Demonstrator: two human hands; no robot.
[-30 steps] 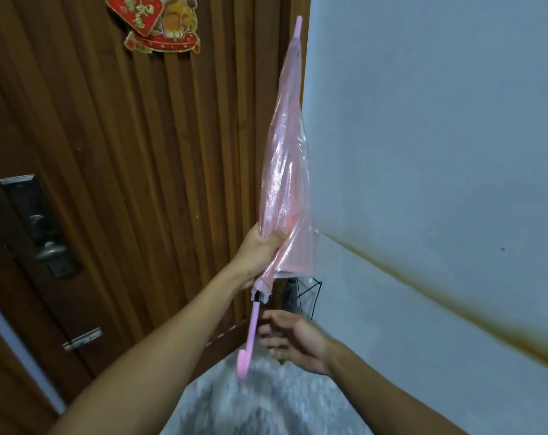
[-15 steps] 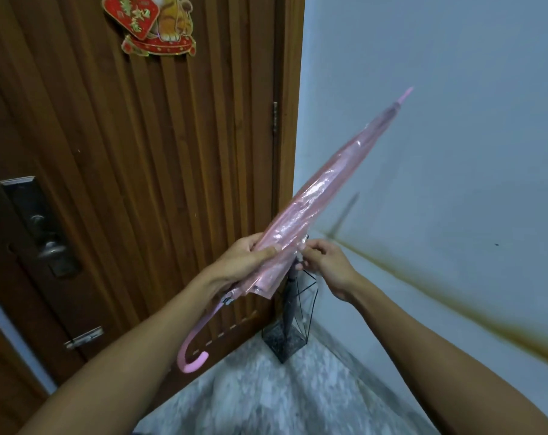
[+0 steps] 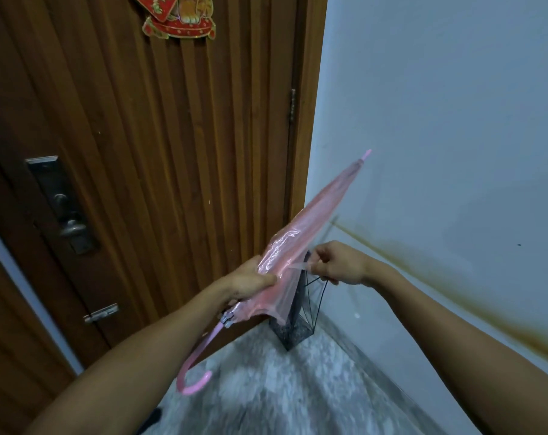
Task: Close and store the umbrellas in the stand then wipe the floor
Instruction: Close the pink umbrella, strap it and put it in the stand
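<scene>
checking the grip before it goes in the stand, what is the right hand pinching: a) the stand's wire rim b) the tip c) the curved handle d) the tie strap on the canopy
d: the right hand pinches the thin strap off the pink umbrella, while the left hand grips the folded canopy.

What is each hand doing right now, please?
Left hand: closed around the folded pink umbrella, holding it tilted.
Right hand: pinching the umbrella's thin strap beside the canopy.
</scene>
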